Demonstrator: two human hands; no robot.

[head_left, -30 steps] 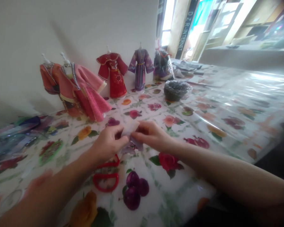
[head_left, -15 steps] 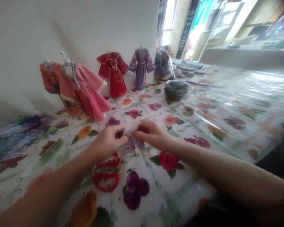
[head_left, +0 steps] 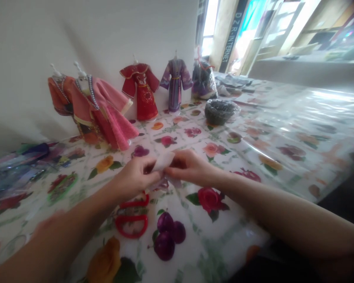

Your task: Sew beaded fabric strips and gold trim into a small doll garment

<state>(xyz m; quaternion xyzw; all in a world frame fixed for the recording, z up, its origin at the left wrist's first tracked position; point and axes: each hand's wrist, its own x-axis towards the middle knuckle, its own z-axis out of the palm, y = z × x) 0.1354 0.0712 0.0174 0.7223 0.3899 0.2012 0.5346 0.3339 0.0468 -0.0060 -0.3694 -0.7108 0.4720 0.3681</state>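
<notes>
A small pale piece of cloth or paper [head_left: 164, 159] is pinched between my two hands, just above the table; its exact kind is too blurred to tell. My left hand [head_left: 137, 175] grips its left side with thumb and fingers closed. From the right, my right hand [head_left: 191, 169] closes on its other side, fingertips close to the left thumb. A paler flap hangs beneath the fingers. Below my left wrist lie scissors with red handles [head_left: 132, 226], their blades partly hidden by the hand and forearm.
Doll-sized robes on stands line the wall: an orange one [head_left: 59, 96], a pink one [head_left: 106, 114], a red one [head_left: 144, 90] and a purple one [head_left: 175, 84]. A dark bowl in plastic [head_left: 220, 112] stands right of them. Plastic packets [head_left: 14, 173] lie at left on the flowered tablecloth [head_left: 191, 239].
The pale piece has turned slightly between the fingers and shows a flatter upper face. Both hands keep their hold in nearly the same spot. The view has shifted very slightly.
</notes>
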